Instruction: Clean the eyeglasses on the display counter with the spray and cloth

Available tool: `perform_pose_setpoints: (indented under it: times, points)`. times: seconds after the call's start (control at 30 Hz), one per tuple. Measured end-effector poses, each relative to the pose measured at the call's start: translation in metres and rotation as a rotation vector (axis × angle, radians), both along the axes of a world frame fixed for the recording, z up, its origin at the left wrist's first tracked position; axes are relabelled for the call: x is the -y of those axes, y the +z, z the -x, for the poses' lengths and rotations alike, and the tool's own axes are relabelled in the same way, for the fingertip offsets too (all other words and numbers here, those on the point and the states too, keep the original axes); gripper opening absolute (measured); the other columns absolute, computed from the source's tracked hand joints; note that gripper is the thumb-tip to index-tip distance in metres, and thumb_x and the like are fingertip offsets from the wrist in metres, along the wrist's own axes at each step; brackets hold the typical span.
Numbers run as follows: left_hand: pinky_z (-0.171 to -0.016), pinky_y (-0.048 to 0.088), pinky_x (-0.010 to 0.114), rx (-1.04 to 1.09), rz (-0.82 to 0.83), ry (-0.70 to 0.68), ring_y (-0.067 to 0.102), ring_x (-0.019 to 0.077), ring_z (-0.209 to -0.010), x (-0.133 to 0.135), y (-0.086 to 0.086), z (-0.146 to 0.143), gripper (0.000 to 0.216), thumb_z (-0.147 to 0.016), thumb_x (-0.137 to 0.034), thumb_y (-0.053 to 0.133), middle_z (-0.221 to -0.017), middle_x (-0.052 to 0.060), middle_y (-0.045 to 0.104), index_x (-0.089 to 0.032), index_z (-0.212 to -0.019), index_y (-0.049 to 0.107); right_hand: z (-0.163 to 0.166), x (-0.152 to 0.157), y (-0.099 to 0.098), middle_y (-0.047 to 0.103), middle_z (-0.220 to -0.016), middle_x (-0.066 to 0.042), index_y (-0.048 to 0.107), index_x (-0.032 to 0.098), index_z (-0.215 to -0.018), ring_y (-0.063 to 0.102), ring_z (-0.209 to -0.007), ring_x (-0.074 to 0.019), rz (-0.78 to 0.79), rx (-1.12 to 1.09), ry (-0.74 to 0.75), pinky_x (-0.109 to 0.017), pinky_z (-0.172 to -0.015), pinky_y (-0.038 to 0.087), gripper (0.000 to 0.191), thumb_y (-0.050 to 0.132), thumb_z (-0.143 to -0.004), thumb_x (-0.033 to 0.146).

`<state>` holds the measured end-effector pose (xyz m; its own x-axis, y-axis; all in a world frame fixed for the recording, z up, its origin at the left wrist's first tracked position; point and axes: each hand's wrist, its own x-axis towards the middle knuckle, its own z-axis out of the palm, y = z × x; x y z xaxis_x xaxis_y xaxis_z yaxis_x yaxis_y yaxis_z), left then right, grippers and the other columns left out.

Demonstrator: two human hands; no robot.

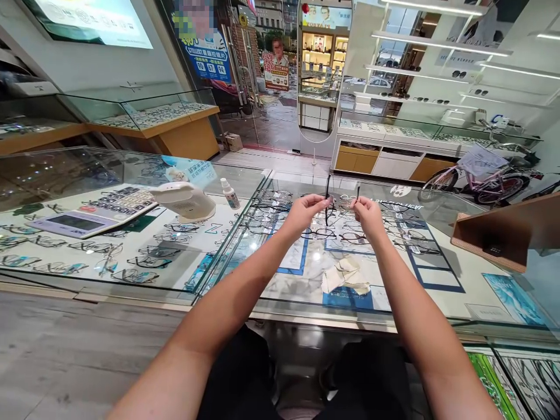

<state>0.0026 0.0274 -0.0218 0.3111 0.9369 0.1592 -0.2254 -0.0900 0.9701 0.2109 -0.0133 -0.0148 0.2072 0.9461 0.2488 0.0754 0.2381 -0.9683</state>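
Observation:
Both my hands hold one pair of eyeglasses (328,204) up above the glass counter, its dark temples pointing upward. My left hand (307,211) pinches it at one side, thumb and forefinger together. On the other side my right hand (367,214) grips it with fingertips closed. The thin frame is hard to tell from the rows of glasses under the counter top behind it. Nearer to me, a crumpled cream cleaning cloth (345,276) lies on the glass, partly over a blue card (347,298).
Left on the glass counter (280,294) are a large calculator (96,213), a white scanner-like device (184,200) and a small spray bottle (230,194). A brown wood-look stand (494,236) rises at right. Beyond stand an oval mirror (321,70) and a pink bicycle (476,178).

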Motion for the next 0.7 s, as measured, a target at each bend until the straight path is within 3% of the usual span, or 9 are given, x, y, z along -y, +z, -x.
perform_pose_setpoints:
  times: [0.17,0.3,0.4,0.5,0.6,0.7]
  points:
    - [-0.088,0.055,0.029,0.132,0.127,0.06,0.071,0.0206,-0.11,-0.008,0.003,0.008,0.055,-0.065,-0.058,0.097,-0.116,0.007,0.078,-0.02,-0.098,0.075,-0.006,-0.005,-0.003,0.034,-0.055,0.008,0.061,0.023,-0.072,0.026,-0.055,-0.0116,0.095,0.052,-0.127,-0.028,-0.052,0.023,0.025,0.07,-0.074,0.045]
    - [-0.088,0.057,0.03,0.225,0.178,0.095,0.073,0.0211,-0.114,-0.012,0.001,0.009,0.05,-0.067,-0.05,0.098,-0.121,0.007,0.077,-0.02,-0.094,0.068,-0.004,-0.004,-0.003,0.033,-0.056,0.009,0.06,0.023,-0.072,0.024,-0.053,-0.0107,0.216,-0.049,-0.145,-0.028,-0.051,0.021,0.019,0.071,-0.069,0.039]
    - [-0.087,0.057,0.028,0.171,0.106,0.152,0.073,0.0206,-0.112,-0.014,-0.002,0.008,0.047,-0.072,-0.052,0.094,-0.115,0.008,0.078,-0.02,-0.097,0.07,-0.001,-0.002,-0.002,0.033,-0.055,0.009,0.054,0.024,-0.067,0.024,-0.051,-0.0099,0.264,-0.104,-0.138,-0.029,-0.051,0.019,0.022,0.071,-0.068,0.036]
    - [-0.09,0.057,0.031,0.092,-0.044,0.257,0.074,0.0208,-0.108,-0.013,-0.005,0.007,0.045,-0.077,-0.055,0.091,-0.11,0.009,0.08,-0.02,-0.1,0.073,0.003,0.003,0.003,0.036,-0.055,0.008,0.057,0.023,-0.071,0.025,-0.052,-0.0104,0.195,-0.039,-0.204,-0.029,-0.052,0.019,0.022,0.072,-0.073,0.038]
    - [-0.097,0.058,0.036,0.035,-0.188,0.315,0.075,0.0225,-0.104,-0.009,-0.004,0.005,0.044,-0.08,-0.056,0.088,-0.106,0.01,0.08,-0.019,-0.098,0.074,0.014,0.013,0.011,0.035,-0.057,0.008,0.071,0.021,-0.09,0.026,-0.055,-0.0122,0.024,0.071,-0.071,-0.029,-0.055,0.02,0.021,0.07,-0.081,0.039]
    - [-0.099,0.059,0.038,-0.012,-0.335,0.329,0.075,0.0237,-0.106,0.001,-0.001,0.002,0.039,-0.085,-0.056,0.085,-0.109,0.01,0.078,-0.02,-0.098,0.075,0.029,0.024,0.015,0.032,-0.06,0.008,0.077,0.02,-0.12,0.028,-0.058,-0.0134,-0.07,0.172,0.17,-0.03,-0.058,0.025,0.039,0.068,-0.088,0.04]
